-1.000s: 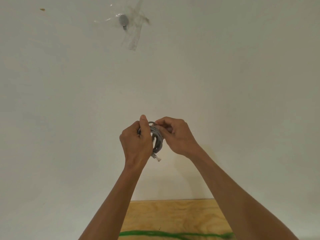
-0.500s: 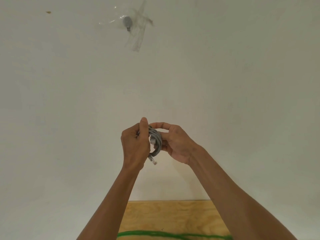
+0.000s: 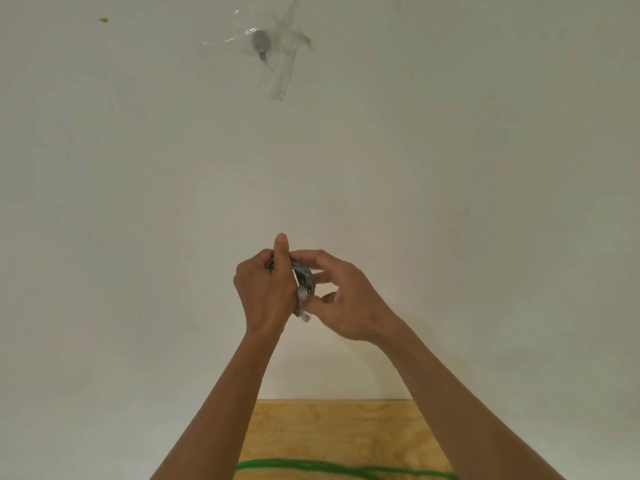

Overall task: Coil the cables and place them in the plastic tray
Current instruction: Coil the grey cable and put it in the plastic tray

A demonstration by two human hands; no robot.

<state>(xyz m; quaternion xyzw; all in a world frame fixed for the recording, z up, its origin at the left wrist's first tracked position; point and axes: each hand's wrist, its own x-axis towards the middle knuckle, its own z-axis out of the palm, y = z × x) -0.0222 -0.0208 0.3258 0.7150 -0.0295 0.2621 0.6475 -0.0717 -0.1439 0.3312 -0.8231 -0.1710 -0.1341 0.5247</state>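
Green cable [image 3: 346, 468] lying across wooden table [image 3: 332, 431], nearest viewer, below gray coil.

Gray coil [image 3: 304, 277] hanging between both hands, raised above table edge, in front of white wall [image 3: 138, 202]; loop standing roughly upright, plug end [image 3: 304, 317] dangling at bottom.

Left hand [image 3: 265, 292] gripping coil's left side, thumb pointing up. Right hand [image 3: 341, 299] pinching loose end at coil's right, fingers curling round loop.

Both hands equally close; tray not showing, so which way coil must travel: cannot tell.

Taped hook [image 3: 261, 43] on wall, far above coil.
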